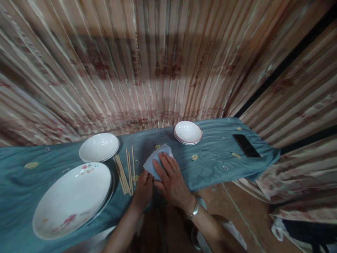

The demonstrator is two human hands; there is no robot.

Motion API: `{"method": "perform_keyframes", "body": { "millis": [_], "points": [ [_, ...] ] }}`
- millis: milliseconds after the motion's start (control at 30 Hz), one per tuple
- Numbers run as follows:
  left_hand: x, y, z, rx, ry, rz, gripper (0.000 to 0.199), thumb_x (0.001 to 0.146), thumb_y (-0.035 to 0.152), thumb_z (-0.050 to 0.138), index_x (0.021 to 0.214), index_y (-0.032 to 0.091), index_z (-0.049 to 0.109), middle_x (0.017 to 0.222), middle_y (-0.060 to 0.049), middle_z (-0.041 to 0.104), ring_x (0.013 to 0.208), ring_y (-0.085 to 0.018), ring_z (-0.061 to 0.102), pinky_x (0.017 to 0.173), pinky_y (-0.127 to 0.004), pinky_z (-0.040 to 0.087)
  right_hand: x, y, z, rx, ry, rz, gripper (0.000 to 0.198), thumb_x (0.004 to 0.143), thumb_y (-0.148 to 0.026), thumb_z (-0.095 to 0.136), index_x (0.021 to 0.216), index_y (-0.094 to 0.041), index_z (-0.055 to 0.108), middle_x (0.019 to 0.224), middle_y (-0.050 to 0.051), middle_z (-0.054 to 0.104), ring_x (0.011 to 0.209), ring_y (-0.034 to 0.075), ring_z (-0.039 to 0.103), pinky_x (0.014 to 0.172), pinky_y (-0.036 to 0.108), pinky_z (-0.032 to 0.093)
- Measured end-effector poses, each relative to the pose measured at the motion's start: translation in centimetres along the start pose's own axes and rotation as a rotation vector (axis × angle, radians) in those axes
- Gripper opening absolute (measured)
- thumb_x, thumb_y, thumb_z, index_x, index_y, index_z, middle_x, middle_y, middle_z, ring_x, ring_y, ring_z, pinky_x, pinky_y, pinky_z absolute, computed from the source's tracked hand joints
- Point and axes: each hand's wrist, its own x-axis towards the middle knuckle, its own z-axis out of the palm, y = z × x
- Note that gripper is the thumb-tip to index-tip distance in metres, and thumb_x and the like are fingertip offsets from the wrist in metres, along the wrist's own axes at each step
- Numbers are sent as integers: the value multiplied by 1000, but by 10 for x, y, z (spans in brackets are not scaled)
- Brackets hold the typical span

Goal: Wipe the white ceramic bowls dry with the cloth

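A light blue cloth (152, 163), folded or bunched, is between my two hands over the near side of the table. My left hand (144, 186) grips its lower left edge with closed fingers. Across its top lie the long fingers of my right hand (171, 177), with the thumb at the lower edge, holding it. Whether something is inside or under the cloth is hidden. Left of my hands, several wooden chopsticks (122, 175) lie on the tablecloth. Beyond my right hand stands a small stack of white bowls (187, 133) with red rims.
Large white floral plates (73, 196) are stacked at the left, with a white bowl (99, 147) behind them. A black phone (246, 145) lies on the right of the green tablecloth (213, 165). Patterned curtains (158, 70) hang behind. Brown floor (237, 196) shows below right.
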Motion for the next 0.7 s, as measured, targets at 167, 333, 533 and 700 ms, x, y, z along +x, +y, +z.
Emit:
{"method": "perform_keyframes", "body": {
  "millis": [167, 333, 533, 700],
  "points": [
    [-1, 0, -3, 34, -75, 15, 28, 83, 39, 47, 86, 19, 66, 81, -3, 69, 78, -20, 62, 77, -31, 50, 6, 8, 2, -3, -2, 73, 51, 98, -27, 42, 147, -18, 35, 154, 14, 34, 148, 26, 18, 116, 55, 26],
    [-2, 0, -6, 35, -117, 5, 34, 86, 41, 47, 100, 18, 67, 94, -4, 71, 90, -20, 63, 85, -31, 49, 16, 18, -1, 147, 62, 136, 47, 99, -26, 38, 145, -20, 38, 152, 11, 38, 145, 22, 28, 118, 49, 29],
    [-1, 4, -10, -14, -177, -23, 35, 87, 41, 46, 101, 18, 69, 86, -3, 71, 77, -19, 61, 73, -28, 48, 25, 28, 0, 374, 86, 249, 40, 99, -29, 39, 137, -21, 48, 145, 10, 48, 139, 20, 37, 117, 43, 30],
    [-2, 4, -13, -14, -174, -43, 35, 86, 42, 48, 101, 18, 70, 82, -2, 70, 75, -19, 60, 70, -26, 46, 27, 44, 6, 620, 141, 433, 36, 97, -34, 40, 127, -22, 57, 131, 6, 60, 124, 19, 54, 111, 36, 38]
  ]
}}
